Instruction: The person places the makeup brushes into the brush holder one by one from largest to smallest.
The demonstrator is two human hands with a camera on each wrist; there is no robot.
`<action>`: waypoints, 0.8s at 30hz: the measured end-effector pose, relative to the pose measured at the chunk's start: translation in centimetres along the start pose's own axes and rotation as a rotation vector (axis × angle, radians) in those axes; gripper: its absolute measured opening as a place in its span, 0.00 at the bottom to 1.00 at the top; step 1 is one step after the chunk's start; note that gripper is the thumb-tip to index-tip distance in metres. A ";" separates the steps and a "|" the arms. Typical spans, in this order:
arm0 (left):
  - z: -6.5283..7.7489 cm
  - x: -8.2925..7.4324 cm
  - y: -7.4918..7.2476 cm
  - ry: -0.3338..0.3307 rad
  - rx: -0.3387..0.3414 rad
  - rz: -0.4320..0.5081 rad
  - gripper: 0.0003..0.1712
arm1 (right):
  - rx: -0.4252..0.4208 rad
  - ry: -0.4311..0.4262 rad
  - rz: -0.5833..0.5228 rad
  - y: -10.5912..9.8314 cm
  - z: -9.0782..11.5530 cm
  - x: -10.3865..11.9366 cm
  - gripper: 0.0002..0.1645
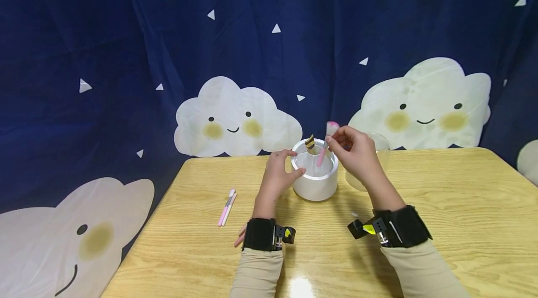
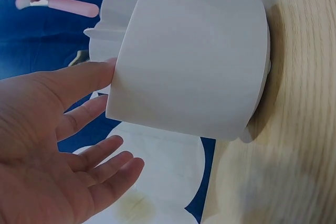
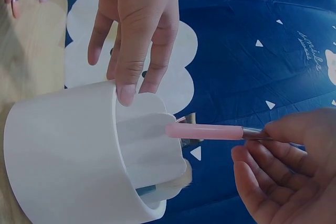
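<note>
A white round brush holder (image 1: 315, 189) with a divided insert stands on the table. My left hand (image 1: 277, 172) is at its left rim; in the left wrist view the thumb touches the rim, with the other fingers loosely extended. Above the insert, my right hand (image 1: 355, 151) pinches a makeup brush (image 3: 207, 131) by its metal ferrule. Its pink handle points down towards the compartments and its white, pink-tipped bristles point up. Inside the holder stand a brush with striped brown bristles (image 1: 310, 143) and, in the right wrist view, a pale-bristled brush (image 3: 181, 179).
A clear cylindrical cover (image 1: 356, 182) stands just right of the holder, partly behind my right hand. Two slim brushes (image 1: 227, 208) lie on the wooden table (image 1: 189, 260) to the left. Pink handles (image 1: 239, 240) show beside my left wrist. A blue curtain (image 1: 252, 46) hangs behind.
</note>
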State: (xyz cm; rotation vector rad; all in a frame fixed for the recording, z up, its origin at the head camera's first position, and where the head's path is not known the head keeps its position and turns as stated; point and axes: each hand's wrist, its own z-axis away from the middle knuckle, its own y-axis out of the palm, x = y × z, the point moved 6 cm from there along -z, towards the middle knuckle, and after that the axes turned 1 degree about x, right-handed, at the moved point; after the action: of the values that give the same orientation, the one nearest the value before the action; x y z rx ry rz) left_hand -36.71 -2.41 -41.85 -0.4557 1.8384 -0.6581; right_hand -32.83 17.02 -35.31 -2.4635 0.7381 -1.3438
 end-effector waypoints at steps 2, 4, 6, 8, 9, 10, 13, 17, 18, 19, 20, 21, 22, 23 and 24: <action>0.1 -0.2 0.0 0.006 0.002 0.001 0.28 | 0.007 0.007 0.014 0.0 0.0 -0.1 0.11; 0.1 -0.4 0.0 0.011 0.010 0.002 0.29 | 0.015 0.014 0.024 0.1 0.0 -0.1 0.11; 0.2 -0.6 0.1 0.015 0.016 0.001 0.30 | 0.022 0.021 0.035 0.2 0.0 -0.1 0.11; 0.1 -0.7 0.2 0.015 0.021 -0.007 0.31 | 0.027 0.025 0.042 0.2 -0.1 -0.2 0.10; 0.1 -0.8 0.2 0.010 0.025 -0.007 0.31 | 0.030 0.028 0.046 0.2 -0.1 -0.2 0.10; 0.1 -0.8 0.2 0.006 0.027 -0.009 0.31 | 0.032 0.030 0.049 0.3 -0.1 -0.3 0.10; 0.1 -0.8 0.3 -0.004 0.035 -0.007 0.32 | 0.036 0.030 0.057 0.3 -0.1 -0.3 0.09; 0.1 -0.9 0.5 -0.006 0.047 0.005 0.31 | 0.049 0.027 0.077 0.5 -0.1 -0.3 0.08; 0.1 -0.9 0.5 -0.004 0.048 0.006 0.31 | 0.057 0.029 0.083 0.6 -0.1 -0.4 0.08; 0.0 -0.9 0.5 -0.001 0.050 0.006 0.31 | 0.064 0.031 0.089 0.6 -0.1 -0.4 0.08; 0.0 -0.9 0.5 0.002 0.052 0.004 0.31 | 0.073 0.030 0.094 0.7 -0.1 -0.5 0.08; 0.0 -0.9 0.5 0.006 0.054 0.004 0.31 | 0.081 0.031 0.098 0.8 -0.1 -0.5 0.08; -0.1 -0.9 0.6 0.011 0.056 0.005 0.31 | 0.089 0.030 0.103 0.8 -0.1 -0.6 0.08; -0.1 -0.8 0.6 0.016 0.059 0.004 0.31 | 0.097 0.029 0.108 0.9 -0.1 -0.6 0.08; -0.1 -0.8 0.6 0.022 0.063 0.004 0.31 | 0.104 0.026 0.109 0.9 -0.1 -0.6 0.08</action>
State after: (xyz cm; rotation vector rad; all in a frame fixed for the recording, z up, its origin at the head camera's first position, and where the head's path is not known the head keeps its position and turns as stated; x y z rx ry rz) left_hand -36.55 -1.41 -41.60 -0.4049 1.8340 -0.7187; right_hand -33.46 16.56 -36.12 -2.2953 0.7753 -1.3419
